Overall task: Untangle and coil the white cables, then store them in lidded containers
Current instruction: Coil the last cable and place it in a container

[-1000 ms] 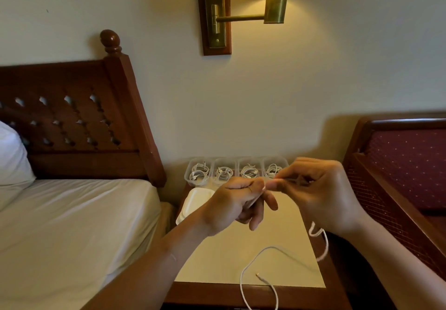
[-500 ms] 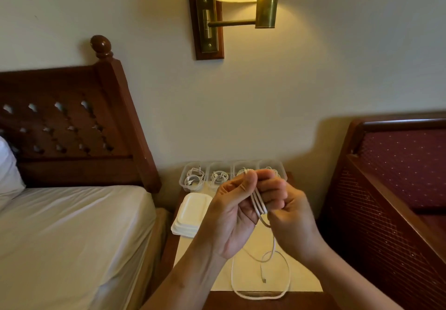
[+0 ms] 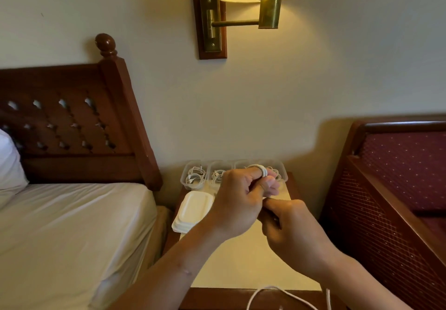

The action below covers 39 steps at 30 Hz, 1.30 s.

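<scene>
Bedsheet (image 3: 72, 225) and carved headboard (image 3: 72, 121) fill the far left, well apart from any fingers. Just left of my left knuckles I see a stack of white lids (image 3: 193, 209) on the nightstand (image 3: 241, 261). Behind my left fingertips runs a row of clear containers (image 3: 193, 177), and the ones I can see into hold coiled cables. My left hand (image 3: 237, 203) is raised over the nightstand with its fingers curled. The white cable (image 3: 261, 171) is wound in several side-by-side turns round the tip of the index finger (image 3: 253, 172). My right hand (image 3: 296, 232) sits just below and right of it, its curled fingers (image 3: 275, 204) touching the underside of the left hand. Their inner sides face away, so I cannot tell whether they pinch the cable. Below both hands a slack strand (image 3: 277, 292) loops over the nightstand's near edge and rises beside my right forearm. Right of my right fingers stands a red upholstered chair (image 3: 398, 177), near but not touched.
</scene>
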Each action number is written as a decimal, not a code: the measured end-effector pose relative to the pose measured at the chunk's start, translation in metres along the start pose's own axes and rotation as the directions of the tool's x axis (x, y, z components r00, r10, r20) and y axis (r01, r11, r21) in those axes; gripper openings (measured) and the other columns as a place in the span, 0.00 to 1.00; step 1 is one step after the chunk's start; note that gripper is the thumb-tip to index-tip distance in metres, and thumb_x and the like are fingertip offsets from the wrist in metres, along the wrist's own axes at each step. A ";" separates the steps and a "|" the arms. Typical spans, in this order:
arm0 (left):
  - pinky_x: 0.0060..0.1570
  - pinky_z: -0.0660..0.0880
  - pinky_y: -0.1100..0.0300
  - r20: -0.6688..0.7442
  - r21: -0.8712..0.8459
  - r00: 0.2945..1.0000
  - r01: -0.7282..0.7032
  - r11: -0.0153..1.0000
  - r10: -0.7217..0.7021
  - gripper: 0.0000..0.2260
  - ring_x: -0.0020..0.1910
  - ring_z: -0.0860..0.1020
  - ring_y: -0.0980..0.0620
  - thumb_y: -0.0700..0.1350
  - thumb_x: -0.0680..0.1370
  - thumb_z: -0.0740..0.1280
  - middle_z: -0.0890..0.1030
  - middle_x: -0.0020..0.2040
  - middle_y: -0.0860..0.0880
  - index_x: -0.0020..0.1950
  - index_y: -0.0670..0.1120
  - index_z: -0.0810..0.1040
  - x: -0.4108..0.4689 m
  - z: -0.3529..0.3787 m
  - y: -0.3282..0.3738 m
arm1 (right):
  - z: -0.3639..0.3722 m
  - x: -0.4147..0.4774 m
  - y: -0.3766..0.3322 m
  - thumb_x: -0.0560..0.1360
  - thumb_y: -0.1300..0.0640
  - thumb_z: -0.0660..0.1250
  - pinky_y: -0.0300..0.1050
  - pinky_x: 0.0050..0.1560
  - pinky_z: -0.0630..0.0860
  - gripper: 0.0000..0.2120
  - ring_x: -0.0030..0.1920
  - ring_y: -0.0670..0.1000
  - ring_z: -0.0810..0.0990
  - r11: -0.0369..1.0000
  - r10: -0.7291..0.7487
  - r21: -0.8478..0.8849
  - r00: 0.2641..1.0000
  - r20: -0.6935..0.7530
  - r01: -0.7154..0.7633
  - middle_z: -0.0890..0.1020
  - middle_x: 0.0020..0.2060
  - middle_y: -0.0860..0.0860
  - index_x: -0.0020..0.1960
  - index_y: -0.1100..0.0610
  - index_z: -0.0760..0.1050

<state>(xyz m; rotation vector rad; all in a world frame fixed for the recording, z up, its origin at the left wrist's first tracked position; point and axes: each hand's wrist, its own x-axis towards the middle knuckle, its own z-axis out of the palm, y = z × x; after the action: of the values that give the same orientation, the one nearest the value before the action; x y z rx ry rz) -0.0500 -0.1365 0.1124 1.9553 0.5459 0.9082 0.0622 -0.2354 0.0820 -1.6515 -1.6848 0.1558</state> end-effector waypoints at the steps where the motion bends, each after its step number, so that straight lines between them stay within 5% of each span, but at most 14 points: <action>1: 0.52 0.82 0.55 0.041 0.131 0.998 -0.056 0.990 0.051 0.09 0.48 0.85 0.54 0.39 0.84 0.65 0.87 0.47 0.49 0.52 0.40 0.84 0.002 -0.004 -0.002 | -0.004 0.000 -0.001 0.81 0.57 0.68 0.42 0.30 0.69 0.07 0.31 0.49 0.74 0.999 -0.028 -0.026 1.000 -0.004 0.028 0.77 0.32 0.39 0.46 0.50 0.81; 3: 0.47 0.79 0.50 0.143 0.350 0.983 -0.156 0.924 0.112 0.10 0.45 0.83 0.54 0.42 0.85 0.64 0.85 0.44 0.50 0.46 0.43 0.81 0.006 -0.013 -0.008 | -0.013 0.001 -0.002 0.80 0.53 0.69 0.39 0.30 0.66 0.05 0.31 0.45 0.73 0.994 -0.082 -0.075 0.996 -0.027 0.079 0.76 0.31 0.37 0.46 0.47 0.80; 5: 0.39 0.74 0.48 0.235 0.344 0.971 -0.119 0.931 0.037 0.14 0.36 0.76 0.51 0.46 0.86 0.62 0.79 0.37 0.50 0.43 0.43 0.76 0.007 -0.021 -0.011 | -0.024 0.004 -0.001 0.79 0.50 0.71 0.38 0.31 0.65 0.04 0.30 0.42 0.72 0.989 -0.124 -0.082 0.990 -0.065 0.119 0.74 0.31 0.35 0.46 0.45 0.81; 9: 0.33 0.62 0.60 0.424 -0.072 0.895 0.184 0.980 -0.137 0.19 0.29 0.64 0.55 0.42 0.88 0.56 0.71 0.28 0.55 0.42 0.34 0.74 0.000 -0.025 0.000 | -0.046 0.012 -0.004 0.76 0.52 0.76 0.34 0.34 0.70 0.04 0.33 0.43 0.79 0.971 -0.224 0.049 0.960 -0.169 0.235 0.81 0.34 0.38 0.44 0.50 0.86; 14: 0.28 0.62 0.59 0.540 -0.371 0.839 0.309 0.876 -0.067 0.17 0.25 0.69 0.54 0.46 0.87 0.55 0.75 0.27 0.47 0.47 0.40 0.78 -0.009 -0.028 0.002 | -0.058 0.025 0.004 0.73 0.55 0.79 0.34 0.36 0.73 0.06 0.35 0.44 0.81 0.929 -0.335 0.060 0.900 -0.279 0.365 0.83 0.37 0.45 0.45 0.58 0.87; 20: 0.27 0.59 0.63 0.492 -0.690 0.871 0.380 0.616 0.014 0.15 0.23 0.60 0.57 0.48 0.86 0.57 0.64 0.27 0.53 0.47 0.41 0.76 -0.020 -0.019 0.000 | -0.036 0.032 0.013 0.77 0.61 0.71 0.49 0.39 0.79 0.05 0.41 0.52 0.84 0.885 -0.227 0.317 0.911 -0.344 0.341 0.83 0.42 0.52 0.48 0.58 0.86; 23: 0.27 0.63 0.64 0.424 -0.782 0.905 0.347 0.518 0.035 0.15 0.23 0.61 0.58 0.48 0.87 0.56 0.63 0.27 0.53 0.50 0.40 0.75 -0.024 -0.012 0.003 | -0.020 0.029 0.014 0.80 0.59 0.68 0.43 0.41 0.75 0.07 0.41 0.49 0.82 0.872 -0.104 0.418 0.930 -0.352 0.256 0.84 0.43 0.49 0.51 0.54 0.86; 26: 0.28 0.66 0.63 0.326 -0.848 0.945 0.288 0.445 0.010 0.16 0.23 0.65 0.57 0.46 0.88 0.54 0.67 0.27 0.52 0.52 0.38 0.77 -0.025 -0.004 0.006 | -0.006 0.027 0.011 0.81 0.60 0.67 0.39 0.41 0.73 0.09 0.39 0.44 0.79 0.837 0.036 0.531 0.954 -0.299 0.134 0.83 0.42 0.49 0.50 0.48 0.84; 28: 0.30 0.72 0.61 0.253 -0.888 0.968 0.235 0.395 -0.008 0.15 0.26 0.72 0.54 0.44 0.87 0.56 0.73 0.29 0.48 0.51 0.38 0.79 -0.022 -0.002 0.009 | 0.005 0.025 0.012 0.81 0.66 0.67 0.47 0.42 0.76 0.14 0.39 0.47 0.79 0.856 0.089 0.514 0.962 -0.259 0.059 0.82 0.39 0.49 0.46 0.50 0.83; 31: 0.38 0.80 0.55 0.133 -0.854 0.988 0.151 0.498 -0.072 0.13 0.35 0.83 0.44 0.44 0.84 0.62 0.82 0.37 0.41 0.49 0.38 0.83 -0.012 -0.002 0.012 | 0.017 0.017 0.014 0.78 0.74 0.64 0.57 0.47 0.79 0.16 0.44 0.52 0.81 0.928 0.088 0.373 0.972 -0.219 0.000 0.82 0.41 0.50 0.48 0.54 0.82; 36: 0.53 0.83 0.47 0.003 -0.673 0.994 0.086 0.735 -0.113 0.11 0.50 0.86 0.35 0.41 0.83 0.63 0.85 0.49 0.33 0.53 0.33 0.80 -0.004 0.004 0.011 | 0.014 0.007 -0.002 0.80 0.70 0.66 0.37 0.52 0.79 0.17 0.51 0.41 0.81 0.962 0.074 0.271 0.988 -0.134 -0.036 0.83 0.49 0.38 0.57 0.49 0.83; 39: 0.53 0.84 0.50 -0.074 -0.236 0.997 0.007 0.972 -0.025 0.10 0.49 0.87 0.47 0.41 0.86 0.62 0.87 0.47 0.42 0.52 0.37 0.80 0.000 0.004 -0.002 | 0.010 0.001 -0.006 0.81 0.64 0.67 0.33 0.40 0.73 0.12 0.42 0.42 0.78 0.991 0.062 0.120 0.997 -0.055 -0.055 0.80 0.41 0.37 0.51 0.49 0.84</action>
<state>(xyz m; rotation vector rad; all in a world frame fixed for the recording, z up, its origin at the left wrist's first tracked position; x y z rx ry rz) -0.0470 -0.1371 0.1094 1.7058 0.4739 0.9933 0.0518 -0.2315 0.0785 -1.6026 -1.5545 0.2292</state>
